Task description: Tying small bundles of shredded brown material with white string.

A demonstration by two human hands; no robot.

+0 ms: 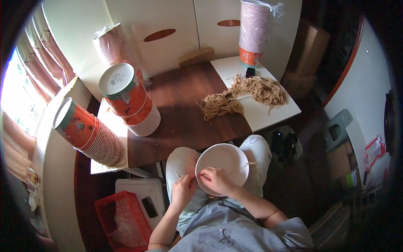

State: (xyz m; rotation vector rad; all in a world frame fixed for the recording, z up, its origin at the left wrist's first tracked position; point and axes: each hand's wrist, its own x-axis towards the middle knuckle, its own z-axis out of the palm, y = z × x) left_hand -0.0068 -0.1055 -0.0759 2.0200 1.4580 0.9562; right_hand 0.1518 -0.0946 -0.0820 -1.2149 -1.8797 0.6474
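A white round paper bucket (228, 161) rests in my lap between my knees, its open mouth facing up. My right hand (215, 180) reaches over the opening, fingers bent and pressed together against the inside of the left wall. Just outside that same wall, my left hand (184, 191) is closed, fingertips close to the rim. Whatever the fingers pinch is hidden or too small to make out. A short tan cord (252, 164) sticks out at the bucket's right side. More tan cord lies in a loose heap (262, 90) on the table.
Tall stacks of orange paper buckets (130, 98), (90, 132) stand upside down on the table's left. Another wrapped stack (253, 33) stands at the back right. A red plastic basket (126, 218) and a white lid with a dark phone (149, 207) sit at lower left. A grey stool (339, 128) stands right.
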